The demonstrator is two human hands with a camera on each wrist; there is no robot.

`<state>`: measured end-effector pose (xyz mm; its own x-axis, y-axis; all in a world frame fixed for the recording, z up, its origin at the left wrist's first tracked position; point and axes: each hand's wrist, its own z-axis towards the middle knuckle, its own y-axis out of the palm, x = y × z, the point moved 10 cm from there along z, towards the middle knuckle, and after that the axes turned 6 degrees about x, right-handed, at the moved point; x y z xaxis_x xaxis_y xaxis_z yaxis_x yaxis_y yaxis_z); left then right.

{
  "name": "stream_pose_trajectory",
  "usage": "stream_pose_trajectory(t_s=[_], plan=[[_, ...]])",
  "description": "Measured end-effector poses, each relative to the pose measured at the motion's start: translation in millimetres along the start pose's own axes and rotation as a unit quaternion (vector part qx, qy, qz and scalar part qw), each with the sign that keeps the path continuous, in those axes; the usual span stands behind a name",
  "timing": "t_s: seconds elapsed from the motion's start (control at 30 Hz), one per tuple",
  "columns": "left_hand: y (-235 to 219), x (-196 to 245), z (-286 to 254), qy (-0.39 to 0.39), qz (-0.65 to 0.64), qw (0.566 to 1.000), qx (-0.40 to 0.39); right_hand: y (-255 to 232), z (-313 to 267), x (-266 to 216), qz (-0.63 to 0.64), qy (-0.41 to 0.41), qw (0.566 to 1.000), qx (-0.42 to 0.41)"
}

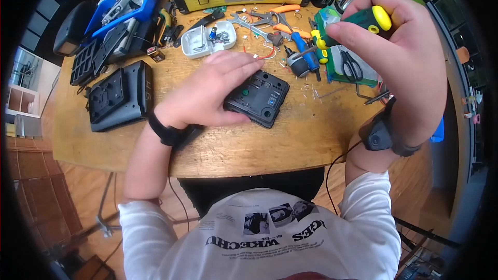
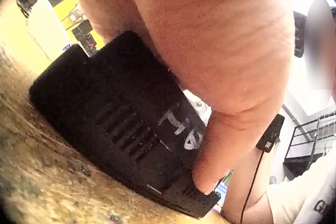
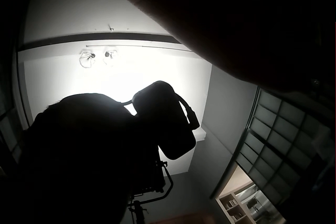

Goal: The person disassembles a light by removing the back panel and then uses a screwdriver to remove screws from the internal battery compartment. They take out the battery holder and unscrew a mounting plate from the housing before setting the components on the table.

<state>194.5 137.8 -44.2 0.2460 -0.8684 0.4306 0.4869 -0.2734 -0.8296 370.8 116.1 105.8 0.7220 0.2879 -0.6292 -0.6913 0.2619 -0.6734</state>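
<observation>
My left hand (image 1: 207, 88) grips a black plastic housing (image 1: 265, 98) on the wooden table, with the fingers over its far edge and the thumb along its near side. Seen from the left wrist, the housing (image 2: 115, 113) has vent slots and hand-written white marks, and my thumb (image 2: 220, 155) lies against its side. Raised at the right, my right hand (image 1: 402, 46) holds a screwdriver (image 1: 360, 23) with a dark green and yellow handle. Its shaft points left and down, apart from the housing. The right wrist view is mostly dark and does not show the screwdriver.
A second black housing (image 1: 142, 91) lies at the left. Behind my left hand stands a white dish (image 1: 205, 52) of small metal parts. Pliers, a blue-handled tool (image 1: 306, 52) and wire scraps lie beyond the housing; scissors (image 1: 353, 67) lie right. A yellow toolbox (image 1: 249, 1) stands at the back.
</observation>
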Motion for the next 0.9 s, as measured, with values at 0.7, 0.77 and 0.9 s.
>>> stream_pose_trajectory(t_s=[0.7, 0.77, 0.9], plan=[[-22, -55, -22, -0.120, -0.201, 0.972, 0.032, 10, -28, -29, 0.119, -0.098, 0.985, 0.083], [-17, -59, -24, -0.126, -0.156, 0.980, 0.004, 15, -19, -16, -0.032, -0.003, 0.999, -0.020], [-17, -45, -24, -0.103, -0.161, 0.980, -0.051, 28, -19, -27, -0.044, -0.067, 0.996, -0.044]])
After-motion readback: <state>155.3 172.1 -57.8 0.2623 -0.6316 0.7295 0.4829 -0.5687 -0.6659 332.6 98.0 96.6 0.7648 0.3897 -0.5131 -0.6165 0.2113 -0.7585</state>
